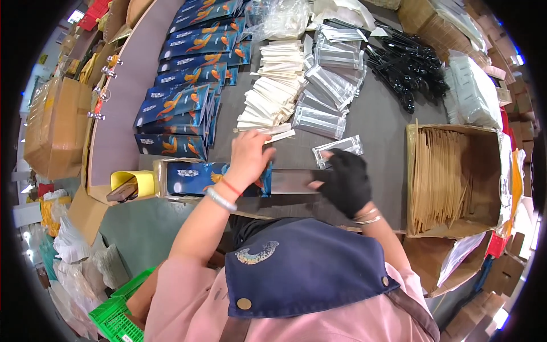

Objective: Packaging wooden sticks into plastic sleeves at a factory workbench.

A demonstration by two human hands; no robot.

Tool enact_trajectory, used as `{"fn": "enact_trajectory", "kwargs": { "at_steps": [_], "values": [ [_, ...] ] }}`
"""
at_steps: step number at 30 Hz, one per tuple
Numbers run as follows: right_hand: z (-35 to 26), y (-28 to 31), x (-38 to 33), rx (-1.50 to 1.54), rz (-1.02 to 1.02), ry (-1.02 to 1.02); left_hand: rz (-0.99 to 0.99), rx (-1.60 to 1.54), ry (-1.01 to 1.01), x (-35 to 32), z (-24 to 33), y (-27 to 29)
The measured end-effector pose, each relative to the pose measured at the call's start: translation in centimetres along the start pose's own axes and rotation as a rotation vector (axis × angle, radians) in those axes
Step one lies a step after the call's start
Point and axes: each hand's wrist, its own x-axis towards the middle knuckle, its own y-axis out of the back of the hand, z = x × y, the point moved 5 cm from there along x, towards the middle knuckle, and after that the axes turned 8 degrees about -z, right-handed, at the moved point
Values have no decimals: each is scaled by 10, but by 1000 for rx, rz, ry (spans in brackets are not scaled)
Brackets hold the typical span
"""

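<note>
My bare left hand (248, 158) reaches over a blue printed bag (194, 177) lying along the near table edge. Its fingertips touch a white paper strip (279, 135) at the near end of a long pile of white strips (272, 94); the thumb stands apart. A clear plastic sleeve (292, 181) extends rightward from the blue bag. My right hand (346, 179), in a black fingerless glove, has its thumb and forefinger spread. The forefinger meets the edge of a flat clear plastic packet (347, 149); the other fingers are partly hidden by the glove.
Stacked blue bags (176, 108) stand at the left, beside a yellow container (134, 183). More clear packets (327, 85) and black plastic-wrapped utensils (404, 68) lie farther back. To the right, a cardboard box (411, 176) holds many thin tan pieces.
</note>
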Motion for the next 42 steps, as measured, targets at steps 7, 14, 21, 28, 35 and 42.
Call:
{"fn": "enact_trajectory", "kwargs": {
  "at_steps": [7,14,21,28,35,42],
  "values": [
    [191,86,-160,30,508,-721,-8,323,-176,31,7,-10],
    [239,89,-221,-128,272,-918,-123,107,-183,46,97,-77],
    [214,100,-197,-62,195,-1000,-198,182,-209,53,109,-82],
    [205,103,-172,-99,-81,-1191,-240,47,-205,56,106,-67],
    [260,115,-258,-434,477,-817,-377,118,-252,-3,76,-14],
    [71,63,-76,88,77,-82,-167,48,-199,-37,64,13]
  ]
}}
